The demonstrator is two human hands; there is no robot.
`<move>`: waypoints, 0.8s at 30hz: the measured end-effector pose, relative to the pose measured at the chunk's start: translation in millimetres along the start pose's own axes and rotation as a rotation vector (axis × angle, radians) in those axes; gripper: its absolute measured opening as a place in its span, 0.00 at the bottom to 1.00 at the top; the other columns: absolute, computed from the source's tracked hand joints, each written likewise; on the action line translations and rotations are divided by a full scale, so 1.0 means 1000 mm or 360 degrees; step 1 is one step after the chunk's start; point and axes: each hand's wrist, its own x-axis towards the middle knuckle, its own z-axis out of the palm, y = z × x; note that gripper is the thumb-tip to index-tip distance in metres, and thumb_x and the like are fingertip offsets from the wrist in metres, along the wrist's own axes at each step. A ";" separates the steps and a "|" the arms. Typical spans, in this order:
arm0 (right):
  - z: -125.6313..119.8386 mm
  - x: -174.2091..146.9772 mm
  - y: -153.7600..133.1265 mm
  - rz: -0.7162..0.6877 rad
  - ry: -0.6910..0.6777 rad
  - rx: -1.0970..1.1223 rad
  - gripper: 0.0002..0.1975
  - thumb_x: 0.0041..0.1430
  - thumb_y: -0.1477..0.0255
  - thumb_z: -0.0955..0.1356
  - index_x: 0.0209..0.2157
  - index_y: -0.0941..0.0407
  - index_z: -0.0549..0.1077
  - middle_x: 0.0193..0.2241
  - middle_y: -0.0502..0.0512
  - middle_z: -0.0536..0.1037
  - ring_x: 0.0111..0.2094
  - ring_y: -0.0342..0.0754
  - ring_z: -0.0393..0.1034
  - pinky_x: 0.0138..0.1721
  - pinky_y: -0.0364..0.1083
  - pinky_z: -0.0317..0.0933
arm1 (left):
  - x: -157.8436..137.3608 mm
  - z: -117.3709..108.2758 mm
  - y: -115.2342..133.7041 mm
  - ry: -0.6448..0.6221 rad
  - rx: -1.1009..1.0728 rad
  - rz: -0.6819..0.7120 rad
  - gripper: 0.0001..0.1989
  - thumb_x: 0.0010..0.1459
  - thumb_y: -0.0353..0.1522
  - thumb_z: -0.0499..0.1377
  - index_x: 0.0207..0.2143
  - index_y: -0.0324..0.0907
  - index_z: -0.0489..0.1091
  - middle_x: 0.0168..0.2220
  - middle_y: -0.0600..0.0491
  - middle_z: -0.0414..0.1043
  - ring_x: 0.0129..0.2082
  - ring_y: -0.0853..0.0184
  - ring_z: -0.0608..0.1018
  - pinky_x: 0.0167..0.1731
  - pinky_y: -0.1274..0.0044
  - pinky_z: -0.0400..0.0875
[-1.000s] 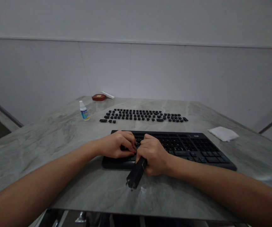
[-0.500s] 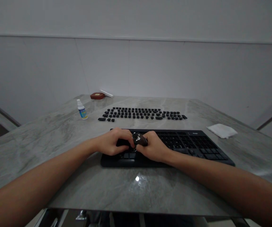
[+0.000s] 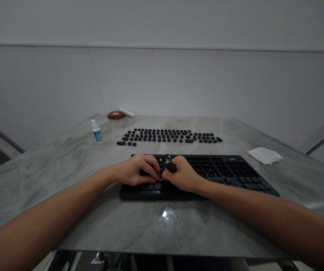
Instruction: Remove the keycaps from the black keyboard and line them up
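A black keyboard (image 3: 243,184) lies in front of me with many of its keys off. My right hand (image 3: 183,175) is closed around a keycap puller (image 3: 168,162), with a dark handle and thin wire at its lower end. The handle tilts up and to the left. Over the keyboard's left part, my left hand (image 3: 141,169) has its fingertips pressed together at the wire end of the puller. Whatever sits in that pinch is hidden. Behind the keyboard, black keycaps (image 3: 162,135) stand in several rows.
A small spray bottle (image 3: 97,132) stands at the left. Farther back are a reddish-brown case (image 3: 115,115) and a white strip-like object (image 3: 126,112). A folded white cloth or wipe (image 3: 264,155) lies to the right. The marble-patterned table (image 3: 117,229) has its front edge close to me.
The puller's handle has tipped, its top turning up and left in my right hand. My left fingers have drawn closer together at the wire end.
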 end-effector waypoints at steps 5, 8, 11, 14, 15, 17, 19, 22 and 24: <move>0.002 -0.001 0.002 -0.0127 0.0007 0.0027 0.14 0.43 0.74 0.64 0.11 0.56 0.55 0.13 0.43 0.52 0.17 0.36 0.45 0.17 0.39 0.40 | 0.000 0.001 0.000 0.0035 0.0009 0.0069 0.07 0.59 0.27 0.61 0.37 0.41 0.79 0.38 0.46 0.78 0.40 0.64 0.78 0.44 0.70 0.73; 0.000 -0.003 0.004 -0.0216 0.0065 0.0085 0.14 0.43 0.72 0.64 0.12 0.56 0.55 0.13 0.43 0.52 0.17 0.36 0.45 0.17 0.40 0.40 | 0.001 0.001 0.001 0.0013 0.0036 0.0070 0.08 0.59 0.27 0.61 0.39 0.41 0.79 0.36 0.46 0.78 0.39 0.64 0.77 0.43 0.70 0.73; -0.002 -0.003 0.005 -0.0146 0.0214 0.0252 0.14 0.44 0.71 0.63 0.12 0.55 0.54 0.13 0.44 0.51 0.17 0.37 0.45 0.18 0.40 0.41 | 0.002 0.001 0.002 -0.0024 0.0058 0.0061 0.10 0.60 0.27 0.59 0.43 0.42 0.77 0.38 0.46 0.78 0.41 0.63 0.77 0.44 0.69 0.72; -0.002 -0.003 0.004 -0.0136 0.0135 0.0221 0.13 0.42 0.73 0.62 0.11 0.56 0.53 0.13 0.44 0.50 0.17 0.37 0.44 0.18 0.40 0.41 | 0.003 0.000 0.003 -0.0008 0.0056 0.0075 0.08 0.60 0.27 0.60 0.40 0.41 0.78 0.37 0.46 0.78 0.40 0.63 0.78 0.44 0.69 0.73; -0.002 -0.003 0.004 -0.0148 0.0084 0.0179 0.13 0.41 0.73 0.62 0.11 0.56 0.53 0.13 0.44 0.50 0.17 0.37 0.44 0.18 0.40 0.41 | 0.003 0.000 0.003 -0.0001 0.0051 0.0079 0.07 0.60 0.27 0.60 0.38 0.41 0.78 0.37 0.46 0.78 0.40 0.63 0.78 0.44 0.70 0.73; -0.001 -0.003 0.004 -0.0157 0.0051 0.0132 0.12 0.41 0.74 0.62 0.12 0.56 0.53 0.14 0.44 0.50 0.17 0.37 0.44 0.18 0.40 0.40 | 0.003 0.000 0.004 0.0003 0.0048 0.0079 0.07 0.60 0.27 0.60 0.38 0.41 0.78 0.36 0.46 0.79 0.40 0.63 0.78 0.44 0.70 0.73; -0.001 -0.002 0.004 -0.0169 0.0077 0.0125 0.12 0.41 0.74 0.61 0.12 0.56 0.53 0.14 0.44 0.50 0.18 0.37 0.44 0.18 0.40 0.41 | 0.003 0.000 0.004 -0.0016 0.0055 0.0083 0.07 0.59 0.27 0.60 0.39 0.40 0.78 0.37 0.46 0.78 0.40 0.63 0.78 0.44 0.70 0.73; -0.001 -0.003 0.005 -0.0179 0.0103 0.0097 0.12 0.42 0.74 0.62 0.12 0.56 0.53 0.14 0.44 0.50 0.18 0.37 0.44 0.18 0.40 0.41 | 0.002 0.001 0.004 -0.0029 0.0062 0.0071 0.06 0.58 0.28 0.62 0.38 0.38 0.77 0.36 0.45 0.78 0.39 0.63 0.77 0.44 0.70 0.72; -0.001 -0.003 0.005 -0.0179 0.0103 0.0069 0.12 0.42 0.75 0.62 0.12 0.56 0.53 0.14 0.44 0.50 0.18 0.37 0.44 0.18 0.40 0.41 | 0.002 0.002 0.003 0.0000 0.0058 0.0046 0.05 0.58 0.29 0.61 0.37 0.38 0.77 0.36 0.46 0.77 0.39 0.63 0.77 0.44 0.71 0.72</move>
